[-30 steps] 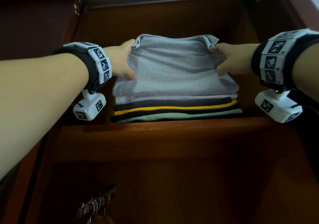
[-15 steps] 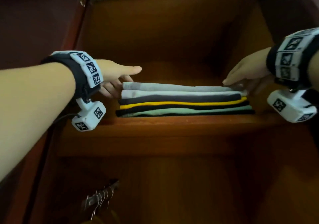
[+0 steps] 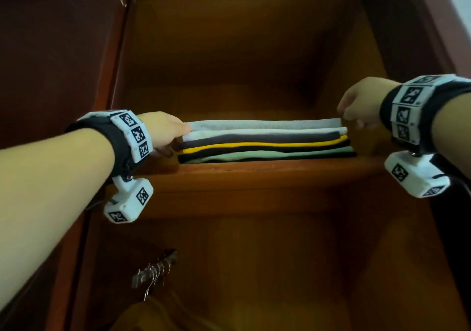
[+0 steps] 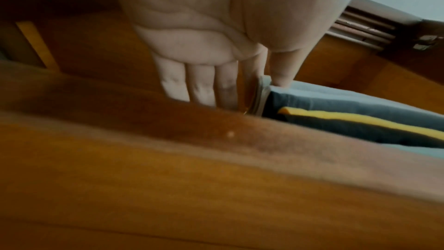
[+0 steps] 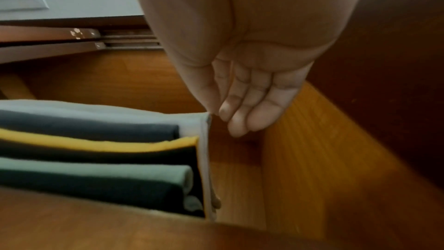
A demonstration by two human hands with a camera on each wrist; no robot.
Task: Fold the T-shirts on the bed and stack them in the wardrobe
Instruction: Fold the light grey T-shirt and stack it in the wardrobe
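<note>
While straight-fingered, both hands (image 3: 163, 133) (image 3: 362, 106) flank the stack (image 3: 265, 142).

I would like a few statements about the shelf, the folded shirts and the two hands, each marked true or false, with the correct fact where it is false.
1. The stack of folded shirts lies on a wooden shelf in the wardrobe. True.
2. The top shirt is yellow. False: the top one is the light grey shirt; the yellow shirt lies lower in the stack.
3. The left hand is at the left end of the stack, with its thumb on the grey shirt. True.
4. The right hand holds a hanger. False: it holds nothing, and its fingers are loosely curled near the right end of the stack.
5. Hangers hang below the shelf. True.
</note>
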